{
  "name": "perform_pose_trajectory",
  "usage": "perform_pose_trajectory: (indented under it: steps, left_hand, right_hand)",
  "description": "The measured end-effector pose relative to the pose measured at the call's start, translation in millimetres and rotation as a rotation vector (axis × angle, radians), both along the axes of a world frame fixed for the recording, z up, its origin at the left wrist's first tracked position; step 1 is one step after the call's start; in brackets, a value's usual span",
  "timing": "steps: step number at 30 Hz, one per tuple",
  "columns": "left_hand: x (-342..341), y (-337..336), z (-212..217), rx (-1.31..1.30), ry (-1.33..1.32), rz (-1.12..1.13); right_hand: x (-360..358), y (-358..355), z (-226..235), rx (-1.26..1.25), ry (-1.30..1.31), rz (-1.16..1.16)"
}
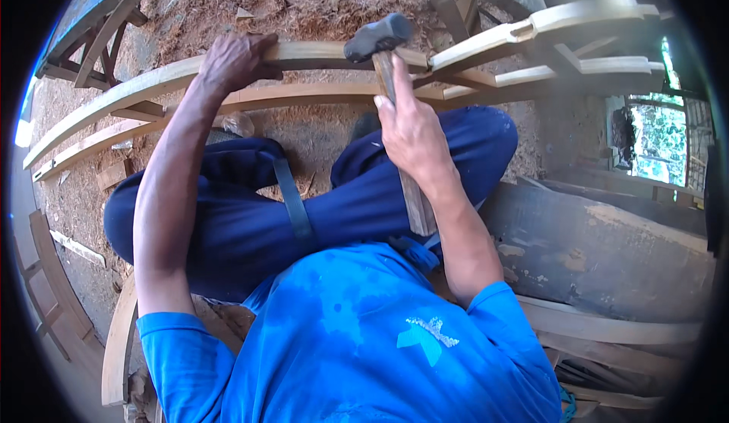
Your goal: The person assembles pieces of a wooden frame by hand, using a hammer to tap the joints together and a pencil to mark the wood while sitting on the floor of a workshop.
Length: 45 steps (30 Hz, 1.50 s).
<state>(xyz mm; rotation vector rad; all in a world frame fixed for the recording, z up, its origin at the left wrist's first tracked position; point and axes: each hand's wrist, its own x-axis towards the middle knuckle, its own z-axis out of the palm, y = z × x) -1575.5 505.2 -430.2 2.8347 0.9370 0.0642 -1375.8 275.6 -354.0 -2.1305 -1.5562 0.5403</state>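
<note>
Gripping a hammer (pixel 395 96) partway up its wooden handle, the right hand (pixel 410 131) is wrapped shut around the shaft with the forefinger laid straight along it toward the head. The dark metal head sits just above the upper curved wooden rail (pixel 319 52), at or very near its top edge; whether it touches cannot be told. The left hand (pixel 235 62) is clamped over that same rail, fingers curled across the far side, well to the left of the hammer head. So the two hands are apart along the rail, the left bracing it, the right holding the tool.

The rail's long axis runs left to right across the view, bowed by the lens and by its own curve, and it lies ahead of both hands, beyond the person's crossed legs in dark blue trousers (pixel 250 210). The hammer handle runs nearly square to the rail, pointing back toward the body. A second, lower curved rail (pixel 304 95) runs just beneath the first. Sawdust-covered ground (pixel 304 1) spreads beyond, and more curved timber pieces (pixel 592 17) continue to the right.
</note>
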Motion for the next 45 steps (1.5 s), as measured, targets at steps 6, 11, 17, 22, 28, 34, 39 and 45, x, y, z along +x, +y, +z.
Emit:
perform_pose_trajectory:
  steps: [6,11,17,22,28,34,39,45]
  left_hand:
    - [3.3,-0.9,-2.7,-0.002,-0.014,-0.018]
    - [5.6,-13.6,-13.9,0.014,-0.013,-0.031]
    - [11.3,-13.9,3.8,-0.041,0.074,-0.007]
    - [23.5,-20.0,-4.9,-0.020,0.033,-0.037]
    - [43.8,-22.4,6.8,-0.052,0.087,-0.036]
    - [35.2,-21.1,11.4,-0.113,0.259,0.111]
    - [29.2,-17.5,14.8,-0.105,0.115,0.002]
    - [-129.0,34.4,98.1,-0.208,0.364,0.396]
  right_hand:
    - [10.6,-2.8,-5.3,0.016,0.021,-0.038]
    - [7.1,-11.7,0.5,-0.075,-0.051,-0.039]
    - [6.4,-49.9,11.2,-0.066,0.201,-0.012]
    - [10.5,-88.1,28.9,-0.184,0.667,-0.183]
    - [67.0,-164.5,25.9,0.169,1.108,-0.278]
    - [114.9,-193.3,14.0,0.246,0.980,-0.619]
    - [122.9,-239.5,-34.1,0.286,0.912,-0.606]
    - [75.9,-163.5,23.9,0.133,0.741,-0.255]
